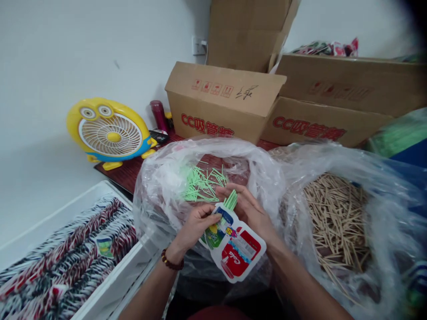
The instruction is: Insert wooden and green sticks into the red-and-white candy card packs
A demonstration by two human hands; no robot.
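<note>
My left hand (196,224) pinches the upper edge of a printed candy packet (238,253) between thumb and fingers. The packet has a green and blue Sprite half and a red Cola half, with a white border. A small bunch of green candy sticks (231,200) pokes out of the top of its Sprite half. My right hand (253,213) is beside the bunch, its fingers stretched out behind the sticks; its thumb is hidden. Just beyond, loose green sticks (200,183) lie in an opened clear plastic bag (156,178).
To the right, another clear bag (290,213) holds many brown sticks (336,218). A white foam box (100,289) at the left is packed with rows of packets (66,262). Behind stand a yellow fan (113,133), a dark red bottle (158,114) and cardboard boxes (220,104).
</note>
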